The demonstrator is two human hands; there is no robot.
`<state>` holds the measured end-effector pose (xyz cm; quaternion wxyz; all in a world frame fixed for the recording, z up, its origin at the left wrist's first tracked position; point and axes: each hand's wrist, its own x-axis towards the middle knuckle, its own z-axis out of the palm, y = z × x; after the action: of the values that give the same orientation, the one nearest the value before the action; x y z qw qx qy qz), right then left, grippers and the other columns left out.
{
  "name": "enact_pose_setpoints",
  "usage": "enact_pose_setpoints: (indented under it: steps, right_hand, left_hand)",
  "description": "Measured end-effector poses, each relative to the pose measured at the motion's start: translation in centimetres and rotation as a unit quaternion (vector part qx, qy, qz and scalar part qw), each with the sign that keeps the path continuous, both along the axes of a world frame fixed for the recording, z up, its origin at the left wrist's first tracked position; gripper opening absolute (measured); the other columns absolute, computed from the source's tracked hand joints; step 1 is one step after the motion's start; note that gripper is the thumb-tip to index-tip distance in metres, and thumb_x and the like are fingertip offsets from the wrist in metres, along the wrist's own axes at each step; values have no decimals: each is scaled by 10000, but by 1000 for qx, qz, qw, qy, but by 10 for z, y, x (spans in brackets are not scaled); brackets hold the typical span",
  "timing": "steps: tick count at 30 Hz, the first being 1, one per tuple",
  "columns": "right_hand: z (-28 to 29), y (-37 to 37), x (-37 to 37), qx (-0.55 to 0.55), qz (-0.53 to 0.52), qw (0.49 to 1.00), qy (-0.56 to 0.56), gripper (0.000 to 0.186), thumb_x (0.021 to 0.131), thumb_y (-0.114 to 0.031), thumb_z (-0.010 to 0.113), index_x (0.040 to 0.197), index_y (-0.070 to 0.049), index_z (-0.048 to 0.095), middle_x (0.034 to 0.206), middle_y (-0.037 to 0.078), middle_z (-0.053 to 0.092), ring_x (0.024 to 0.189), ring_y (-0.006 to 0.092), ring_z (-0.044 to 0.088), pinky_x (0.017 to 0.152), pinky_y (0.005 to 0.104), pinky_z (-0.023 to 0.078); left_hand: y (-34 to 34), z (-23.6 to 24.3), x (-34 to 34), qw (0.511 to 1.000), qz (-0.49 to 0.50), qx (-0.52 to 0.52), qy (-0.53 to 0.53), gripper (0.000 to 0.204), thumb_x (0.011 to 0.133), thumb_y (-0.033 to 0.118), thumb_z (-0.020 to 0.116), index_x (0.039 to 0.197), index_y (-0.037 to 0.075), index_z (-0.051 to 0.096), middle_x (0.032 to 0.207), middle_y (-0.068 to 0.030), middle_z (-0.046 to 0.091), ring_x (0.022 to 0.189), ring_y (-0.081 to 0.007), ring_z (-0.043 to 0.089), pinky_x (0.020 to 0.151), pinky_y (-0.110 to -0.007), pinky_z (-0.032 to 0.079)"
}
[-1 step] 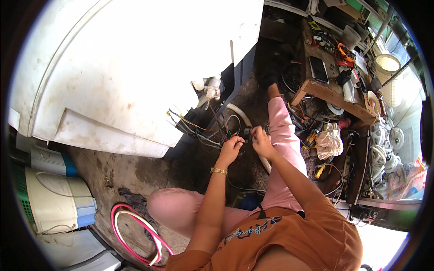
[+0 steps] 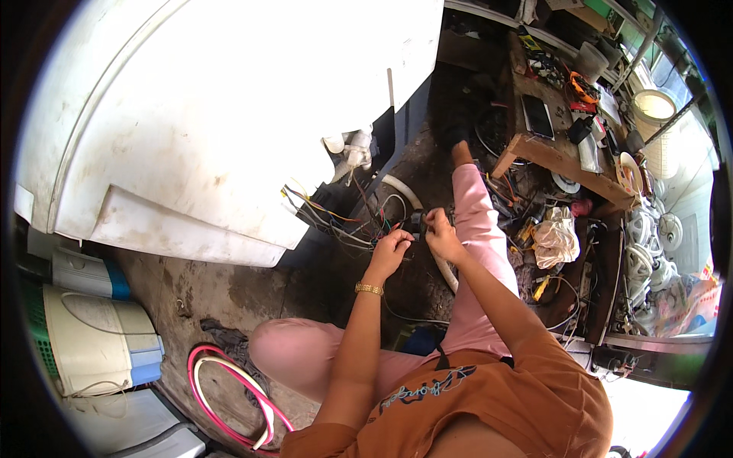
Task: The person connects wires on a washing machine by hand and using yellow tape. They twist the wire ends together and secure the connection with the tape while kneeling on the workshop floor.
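**Both hands on the wiring under a tipped washing machine**

A large white washing machine (image 2: pixel 214 114) lies tipped on its side over a stained concrete floor (image 2: pixel 221 294), and a bundle of coloured wires (image 2: pixel 343 221) spills from its lower edge. Everything here is placed against that machine.

The left hand (image 2: pixel 391 250), with a gold bracelet at the wrist, sits just below the point where the wires leave the machine; its fingers are curled and pinched on some of the strands. The right hand (image 2: pixel 441 235) is just beside it, on the side away from the machine, fingers closed in a pinch on a small dark part at the wire ends. What exactly that part is cannot be made out. A pale hose (image 2: pixel 408 197) curves past behind both hands.

The step in hand looks like joining or sorting individual wires, mid-way rather than finished, since the strands hang loose and unbundled. The next move would likely call for a fine fingertip grip and keeping the colours apart, with the pinched ends held steady.

Well away from the machine, a wooden bench (image 2: pixel 550 149) carries a phone and small tools. Below the machine lie a pink-and-white hose coil (image 2: pixel 229 397) and a second white appliance (image 2: pixel 99 343).
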<state>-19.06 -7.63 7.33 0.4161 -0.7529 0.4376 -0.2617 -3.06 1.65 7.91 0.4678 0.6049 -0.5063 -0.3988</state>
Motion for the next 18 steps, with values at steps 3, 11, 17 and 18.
enact_pose_setpoints:
  steps: [3, 11, 17, 18]
  right_hand:
    - [13, -12, 1, 232, 41, 935, -265, 431, 717, 62, 480, 1108, -81, 369, 1135, 178, 555, 1026, 207, 547, 821, 280, 414]
    - [62, 71, -14, -34, 163, 984, 69, 424, 682, 32, 517, 1076, -82, 411, 1026, 120, 553, 1002, 295, 536, 822, 422, 387]
    - [5, 19, -9, -52, 62, 992, 92, 397, 684, 35, 509, 1057, -76, 428, 985, 122, 567, 988, 333, 543, 814, 452, 378]
    - [5, 7, -4, -25, 41, 996, 70, 389, 689, 43, 501, 1052, -73, 426, 993, 126, 574, 998, 319, 548, 832, 438, 388]
  left_hand:
    - [-2, 2, -2, 998, -12, -29, -58, 129, 856, 43, 619, 982, 14, 616, 771, -40, 632, 715, -123, 590, 715, -274, 471]
    - [-1, 12, 6, 998, 46, -28, -38, 114, 853, -26, 565, 957, -6, 607, 884, -86, 661, 852, -163, 636, 748, -300, 492]
    - [6, 2, 9, 997, -39, -47, 37, 48, 873, -2, 559, 912, -8, 588, 825, -18, 611, 822, -79, 554, 830, -285, 457]
    - [6, 4, 10, 998, -42, -33, 46, 42, 868, 6, 572, 905, -9, 585, 821, -19, 610, 825, -80, 555, 817, -286, 455]
